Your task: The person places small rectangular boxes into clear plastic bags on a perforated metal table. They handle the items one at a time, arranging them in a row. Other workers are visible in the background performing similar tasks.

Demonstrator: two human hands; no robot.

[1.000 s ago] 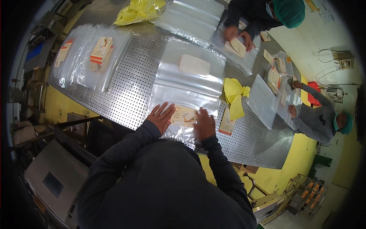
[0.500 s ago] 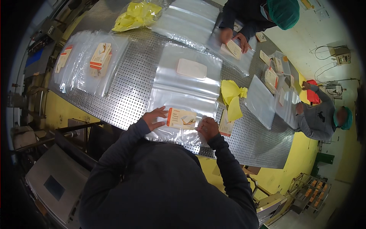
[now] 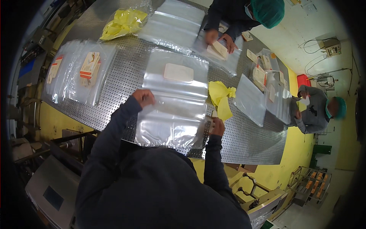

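A stack of clear plastic bags (image 3: 171, 126) lies in front of me. A blank, pale, round-cornered card (image 3: 178, 73) rests on its far part. My left hand (image 3: 144, 98) hovers at the stack's left edge, smeared by motion; no held thing shows. Beside the right edge, my right hand (image 3: 217, 126) is closed on printed cards (image 3: 209, 123), mostly hidden by its fingers. Just beyond it lies crumpled yellow paper (image 3: 220, 98).
Bags with printed cards (image 3: 90, 68) lie at the left of the perforated metal table (image 3: 126, 72). Bagged yellow paper (image 3: 124, 23) and more clear bags (image 3: 173, 24) are farther back. A co-worker (image 3: 232, 15) handles cards opposite; another person (image 3: 314, 107) stands at right.
The printed card that lay on the near bags between my hands is gone from there. My left hand has lifted away, and my right hand has moved onto the cards beside the bags.
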